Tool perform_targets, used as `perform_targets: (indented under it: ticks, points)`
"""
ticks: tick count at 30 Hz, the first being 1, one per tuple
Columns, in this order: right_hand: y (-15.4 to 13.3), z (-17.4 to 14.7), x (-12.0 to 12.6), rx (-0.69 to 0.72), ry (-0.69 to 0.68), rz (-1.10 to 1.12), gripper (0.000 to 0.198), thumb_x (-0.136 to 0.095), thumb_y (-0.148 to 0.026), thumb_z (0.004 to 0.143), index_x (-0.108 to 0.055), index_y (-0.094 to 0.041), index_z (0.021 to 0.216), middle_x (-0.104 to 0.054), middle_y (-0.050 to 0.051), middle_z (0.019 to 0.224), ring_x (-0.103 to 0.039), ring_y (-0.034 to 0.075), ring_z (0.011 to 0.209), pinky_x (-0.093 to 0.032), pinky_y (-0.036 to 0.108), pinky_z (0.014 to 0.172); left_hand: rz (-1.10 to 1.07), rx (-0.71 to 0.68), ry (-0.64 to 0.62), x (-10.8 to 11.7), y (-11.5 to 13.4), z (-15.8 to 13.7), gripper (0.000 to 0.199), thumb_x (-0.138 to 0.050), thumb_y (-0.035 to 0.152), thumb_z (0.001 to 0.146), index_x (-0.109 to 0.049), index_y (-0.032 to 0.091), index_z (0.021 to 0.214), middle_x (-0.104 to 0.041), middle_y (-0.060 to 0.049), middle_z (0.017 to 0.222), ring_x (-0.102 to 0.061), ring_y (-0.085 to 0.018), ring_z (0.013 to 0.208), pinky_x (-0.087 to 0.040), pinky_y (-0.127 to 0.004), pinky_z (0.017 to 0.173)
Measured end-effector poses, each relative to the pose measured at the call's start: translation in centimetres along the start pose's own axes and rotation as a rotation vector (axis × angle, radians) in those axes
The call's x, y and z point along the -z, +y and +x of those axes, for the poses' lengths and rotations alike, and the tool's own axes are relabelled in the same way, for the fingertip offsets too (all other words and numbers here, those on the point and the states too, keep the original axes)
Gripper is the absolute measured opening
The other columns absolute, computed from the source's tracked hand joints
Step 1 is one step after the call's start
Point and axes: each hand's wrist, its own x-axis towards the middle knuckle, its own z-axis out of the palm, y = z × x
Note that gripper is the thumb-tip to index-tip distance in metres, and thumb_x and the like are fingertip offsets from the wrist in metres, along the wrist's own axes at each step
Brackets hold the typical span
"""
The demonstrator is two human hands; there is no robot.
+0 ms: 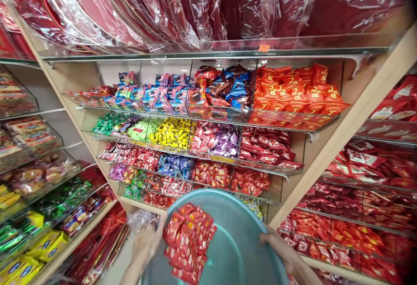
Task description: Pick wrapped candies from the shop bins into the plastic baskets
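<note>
A teal plastic basket [228, 250] fills the lower middle of the view, tilted toward me. A pile of small red candy packets [190, 242] lies on its left side; the right side of its floor shows bare. My left hand [146, 242] is at the basket's left rim, thumb against the edge, its other fingers partly hidden and a little blurred. On the right rim my right hand [275, 243] is closed, its fingers hooked over the edge. A crumpled clear plastic bag [140, 219] shows just beyond my left hand.
Ahead stands a wooden rack with glass-fronted shelves of wrapped candy, including orange-red packets [298, 91], yellow candies [173, 133] and blue candies [176, 165]. Plastic-wrapped red items [208, 7] fill the top shelf. More stocked shelves flank it, with yellow packs [48, 246] low on the left.
</note>
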Motion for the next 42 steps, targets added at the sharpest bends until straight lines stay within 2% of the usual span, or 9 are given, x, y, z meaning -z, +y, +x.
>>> perform_targets:
  ticks: [3,7,9,11,15,23,32,39,42]
  points:
    - [0.3,1.1,-2.3,0.015,0.008,0.019,0.056,-0.045,-0.015,0.05,-0.056,-0.02,0.105,-0.048,-0.006,0.049,-0.051,0.014,0.043,-0.045,0.026,0.045,0.001,-0.039,-0.064,1.4,-2.1,2.1,0.068,-0.012,0.065,0.077,-0.06,0.018,0.082,-0.064,-0.019,0.098,-0.055,-0.033,0.103,-0.039,-0.041,0.086]
    - [0.9,1.7,-5.2,0.033,0.055,0.038,0.058,-0.044,-0.015,0.051,-0.054,-0.021,0.107,-0.051,-0.005,0.053,-0.051,0.014,0.043,-0.044,0.025,0.045,-0.014,-0.04,-0.134,2.7,-4.4,4.4,0.069,-0.011,0.066,0.077,-0.06,0.019,0.095,-0.063,-0.016,0.103,-0.053,-0.032,0.108,-0.036,-0.041,0.09]
    - [1.2,1.9,-6.1,0.05,0.065,0.04,0.059,-0.043,-0.014,0.05,-0.054,-0.021,0.107,-0.052,-0.005,0.055,-0.05,0.013,0.042,-0.043,0.024,0.044,-0.017,-0.053,-0.149,2.8,-5.1,5.3,0.071,-0.01,0.066,0.077,-0.059,0.019,0.099,-0.063,-0.016,0.103,-0.053,-0.032,0.107,-0.037,-0.04,0.09]
    - [1.5,2.2,-6.4,0.063,0.076,0.041,0.058,-0.043,-0.014,0.05,-0.054,-0.021,0.107,-0.054,-0.004,0.057,-0.048,0.012,0.041,-0.042,0.023,0.044,-0.016,-0.061,-0.159,2.6,-5.4,6.0,0.073,-0.009,0.067,0.076,-0.06,0.019,0.095,-0.064,-0.017,0.099,-0.055,-0.032,0.104,-0.038,-0.04,0.088]
    - [1.8,2.9,-5.7,0.072,0.085,0.058,0.061,-0.044,-0.013,0.051,-0.05,-0.021,0.111,-0.053,-0.005,0.057,-0.051,0.013,0.045,-0.043,0.023,0.046,-0.044,-0.054,-0.131,1.8,-5.4,6.7,0.073,-0.009,0.069,0.076,-0.061,0.018,0.081,-0.065,-0.018,0.092,-0.057,-0.033,0.099,-0.04,-0.039,0.085]
    - [2.2,3.8,-4.0,-0.002,0.073,0.069,0.065,-0.044,-0.012,0.05,-0.046,-0.02,0.115,-0.05,-0.006,0.051,-0.048,0.013,0.041,-0.042,0.024,0.042,-0.047,-0.047,-0.091,1.2,-4.5,6.4,0.066,-0.017,0.067,0.077,-0.061,0.018,0.083,-0.064,-0.018,0.097,-0.056,-0.033,0.102,-0.039,-0.039,0.086]
    - [1.8,4.8,-2.2,0.025,0.021,0.009,0.055,-0.045,-0.014,0.052,-0.053,-0.02,0.107,-0.048,-0.006,0.051,-0.05,0.013,0.042,-0.043,0.025,0.043,-0.07,0.022,-0.079,0.9,-3.7,4.7,0.067,-0.016,0.069,0.075,-0.059,0.019,0.089,-0.061,-0.018,0.104,-0.053,-0.033,0.106,-0.036,-0.039,0.088]
    - [1.3,5.2,-2.1,0.029,0.033,-0.005,0.056,-0.044,-0.014,0.051,-0.054,-0.019,0.106,-0.052,-0.004,0.054,-0.05,0.013,0.043,-0.044,0.025,0.043,-0.075,0.035,-0.072,0.7,-3.2,5.0,0.067,-0.016,0.067,0.076,-0.059,0.019,0.095,-0.062,-0.018,0.104,-0.054,-0.032,0.104,-0.037,-0.038,0.087]
    - [1.1,4.8,-2.3,0.014,0.029,0.015,0.057,-0.044,-0.014,0.051,-0.054,-0.02,0.107,-0.051,-0.005,0.054,-0.05,0.013,0.042,-0.045,0.025,0.044,-0.058,0.033,-0.059,0.7,-3.3,4.7,0.067,-0.015,0.068,0.076,-0.059,0.02,0.088,-0.063,-0.018,0.101,-0.055,-0.033,0.102,-0.039,-0.038,0.084]
